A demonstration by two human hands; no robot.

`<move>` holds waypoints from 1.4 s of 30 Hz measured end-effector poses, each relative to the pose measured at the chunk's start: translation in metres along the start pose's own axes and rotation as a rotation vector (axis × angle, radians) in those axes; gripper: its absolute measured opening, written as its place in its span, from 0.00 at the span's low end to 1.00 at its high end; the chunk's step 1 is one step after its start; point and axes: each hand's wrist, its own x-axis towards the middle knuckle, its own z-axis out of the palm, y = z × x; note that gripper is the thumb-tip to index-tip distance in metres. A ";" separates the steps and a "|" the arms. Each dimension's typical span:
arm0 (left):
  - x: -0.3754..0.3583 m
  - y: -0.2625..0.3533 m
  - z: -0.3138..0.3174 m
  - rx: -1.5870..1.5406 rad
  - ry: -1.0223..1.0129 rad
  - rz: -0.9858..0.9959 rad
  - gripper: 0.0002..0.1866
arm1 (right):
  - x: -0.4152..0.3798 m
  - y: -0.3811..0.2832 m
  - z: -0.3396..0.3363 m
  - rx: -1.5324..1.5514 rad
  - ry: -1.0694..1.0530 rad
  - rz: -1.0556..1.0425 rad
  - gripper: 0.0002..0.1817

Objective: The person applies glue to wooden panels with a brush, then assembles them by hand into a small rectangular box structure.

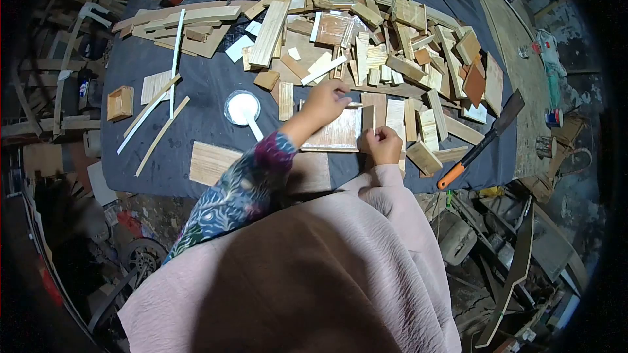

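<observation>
A shallow wooden panel with raised edge strips point(333, 132) lies on the cloth-covered table in front of me. My left hand point(322, 106) reaches over its upper left part, fingers bent and drawn together near the top edge; what they hold, if anything, is too small to tell. At the panel's right side, my right hand point(384, 146) pinches a thin wooden strip point(373, 119) between thumb and fingers. To the left stands a round tub of white paste point(242, 107), with a white stick point(255, 129) leaning in it.
Wood offcuts point(392, 46) are heaped behind my hands. A saw-like tool with an orange handle point(453, 175) lies at the right. Long thin strips point(162, 129) and a small wooden box point(120, 104) lie at the left. A flat board point(210, 163) is near the front edge.
</observation>
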 end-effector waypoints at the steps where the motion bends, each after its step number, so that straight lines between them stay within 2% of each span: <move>1: -0.008 0.014 -0.004 -0.463 -0.078 -0.313 0.11 | 0.001 0.003 -0.001 0.011 -0.001 0.019 0.11; 2: -0.020 0.025 -0.004 -0.926 -0.153 -0.627 0.09 | 0.002 0.009 0.000 0.039 0.015 0.016 0.11; 3: -0.039 0.036 -0.001 -1.151 -0.177 -0.749 0.07 | 0.002 0.013 0.000 0.039 0.014 0.015 0.11; 4: -0.060 0.043 0.007 -1.246 -0.199 -0.843 0.09 | 0.004 0.015 -0.001 0.072 0.027 0.038 0.11; 5: -0.077 0.052 0.013 -1.271 -0.255 -0.939 0.11 | 0.004 0.017 0.000 0.106 0.038 0.060 0.11; 6: -0.095 0.054 0.021 -1.413 -0.288 -0.955 0.14 | 0.005 0.022 0.003 0.172 0.057 0.109 0.11; 7: -0.108 0.049 0.034 -1.411 -0.281 -0.954 0.14 | 0.005 0.024 0.003 0.176 0.054 0.105 0.11; 9: -0.120 0.041 0.055 -1.528 -0.283 -1.117 0.19 | 0.006 0.022 0.000 0.186 0.052 0.158 0.10; 12: -0.117 0.046 0.067 -1.449 -0.221 -1.195 0.24 | 0.001 0.018 -0.006 0.154 0.058 0.146 0.10; 15: -0.110 0.046 0.072 -1.414 -0.172 -1.144 0.27 | -0.003 0.014 -0.009 0.182 0.040 0.134 0.09; 17: -0.106 0.043 0.077 -1.411 -0.131 -1.146 0.28 | -0.004 0.012 -0.013 0.307 0.020 0.256 0.09; 19: -0.101 0.037 0.087 -1.419 -0.066 -1.225 0.28 | -0.004 0.026 -0.009 0.336 0.024 0.262 0.08; 25: -0.096 0.035 0.085 -1.418 -0.029 -1.286 0.25 | -0.005 0.036 -0.010 0.516 0.016 0.369 0.07; 27: -0.095 0.037 0.086 -1.408 0.060 -1.320 0.21 | -0.006 0.031 -0.011 0.561 0.017 0.409 0.06; 31: -0.097 0.035 0.088 -1.426 0.063 -1.295 0.20 | -0.006 0.035 -0.008 0.549 0.025 0.373 0.07; 34: -0.097 0.035 0.087 -1.452 0.014 -1.268 0.24 | -0.006 0.036 -0.007 0.417 0.034 0.260 0.09; 42: -0.097 0.035 0.087 -1.452 0.035 -1.274 0.24 | -0.007 0.042 -0.003 0.418 0.030 0.288 0.10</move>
